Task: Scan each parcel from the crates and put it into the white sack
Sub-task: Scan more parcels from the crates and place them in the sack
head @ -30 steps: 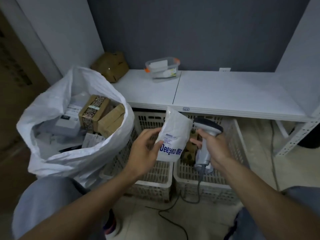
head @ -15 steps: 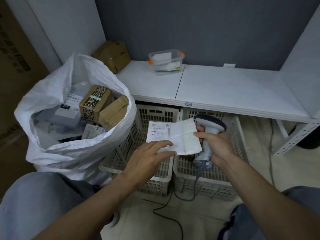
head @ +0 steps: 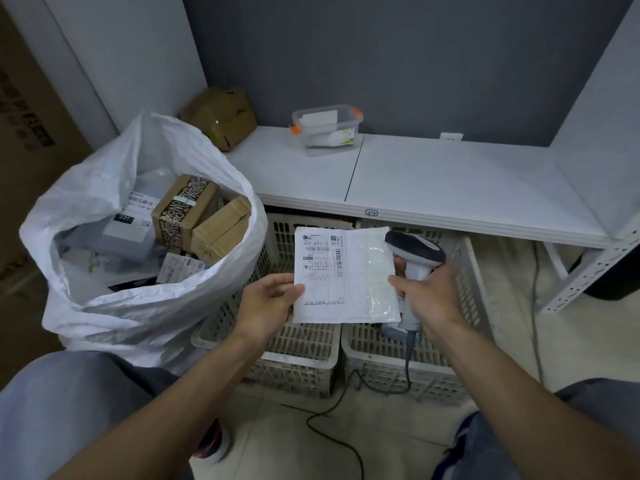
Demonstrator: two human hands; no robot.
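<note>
The parcel [head: 346, 275] is a flat white mailer lying label-up, held level between the two hands just above the crates [head: 298, 348]. That looks like the way to give the barcode a clear face. The left hand [head: 266, 306] pinches its near left edge, thumb on top and fingers beneath. The right hand [head: 426, 299] is wrapped round the scanner [head: 415, 254] grip and steadies the right edge with a fingertip. The scanner's head sits just beyond that hand, off the parcel's far right corner and not yet aimed at the label [head: 322, 258]. The sack [head: 145, 306] gapes open just left of the left hand, handy for the drop. A second ago the mailer stood upright, printed back showing. Half a second ago the left palm lay flat on it, and now it has slid off to grip the edge.
</note>
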